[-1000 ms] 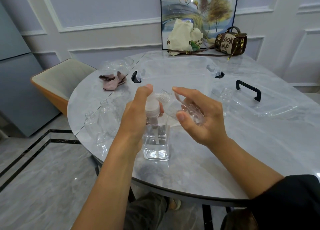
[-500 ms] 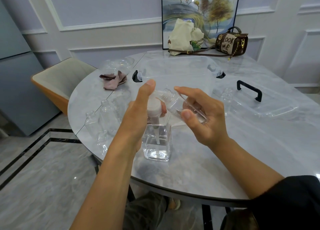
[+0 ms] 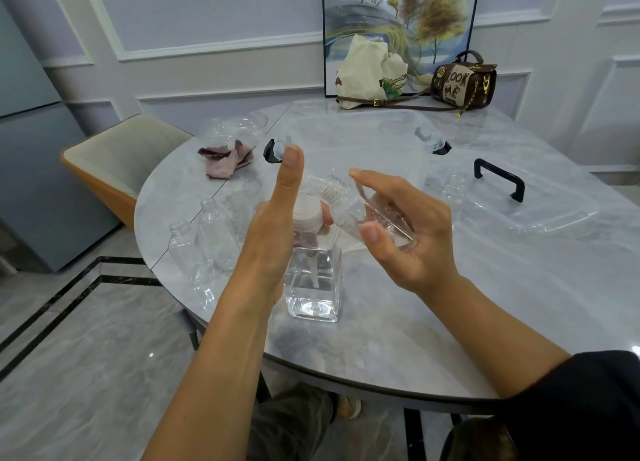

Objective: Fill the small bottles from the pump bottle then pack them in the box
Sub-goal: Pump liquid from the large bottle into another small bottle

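Empty bottles (image 3: 214,238) (left) — box (image 3: 363,138) behind

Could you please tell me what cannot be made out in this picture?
Head view:
Neck of the pump bottle: partly behind the left hand.
Fill level in the small bottle: covered by the grip of the right hand, clear on clear.
Contents of the box: transparent, washed out by glare.

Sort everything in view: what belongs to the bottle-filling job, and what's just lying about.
For the job: pump bottle, tilted small bottle, empty bottles, clear box, lid.
Just lying about: cloth, tote bag, handbag, painting.
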The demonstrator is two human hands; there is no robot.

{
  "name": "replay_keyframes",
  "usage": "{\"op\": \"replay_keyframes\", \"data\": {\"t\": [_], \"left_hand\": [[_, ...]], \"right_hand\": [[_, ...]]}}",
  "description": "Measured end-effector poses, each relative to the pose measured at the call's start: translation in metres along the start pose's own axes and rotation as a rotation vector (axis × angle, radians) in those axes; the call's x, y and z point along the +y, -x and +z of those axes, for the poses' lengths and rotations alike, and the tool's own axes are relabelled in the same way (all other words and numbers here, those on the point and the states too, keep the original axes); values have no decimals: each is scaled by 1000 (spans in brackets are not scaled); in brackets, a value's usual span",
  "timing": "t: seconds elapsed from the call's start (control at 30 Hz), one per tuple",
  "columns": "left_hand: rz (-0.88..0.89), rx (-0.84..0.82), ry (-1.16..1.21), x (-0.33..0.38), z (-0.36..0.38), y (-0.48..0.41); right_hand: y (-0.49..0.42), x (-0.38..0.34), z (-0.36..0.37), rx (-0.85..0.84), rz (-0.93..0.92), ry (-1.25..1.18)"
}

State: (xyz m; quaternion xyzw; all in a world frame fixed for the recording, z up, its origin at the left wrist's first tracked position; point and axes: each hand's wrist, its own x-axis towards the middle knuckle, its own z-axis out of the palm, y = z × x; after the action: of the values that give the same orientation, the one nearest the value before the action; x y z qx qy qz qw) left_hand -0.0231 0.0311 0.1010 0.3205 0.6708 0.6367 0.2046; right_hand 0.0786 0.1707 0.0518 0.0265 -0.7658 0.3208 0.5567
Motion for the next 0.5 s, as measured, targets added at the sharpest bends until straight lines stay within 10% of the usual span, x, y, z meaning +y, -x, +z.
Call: {"op": "replay_keyframes", "data": {"t": [0.5], "left_hand": [[-62, 29, 68, 9, 2, 4]], "right_hand": [[2, -3, 0, -29, -17, -3]]}}
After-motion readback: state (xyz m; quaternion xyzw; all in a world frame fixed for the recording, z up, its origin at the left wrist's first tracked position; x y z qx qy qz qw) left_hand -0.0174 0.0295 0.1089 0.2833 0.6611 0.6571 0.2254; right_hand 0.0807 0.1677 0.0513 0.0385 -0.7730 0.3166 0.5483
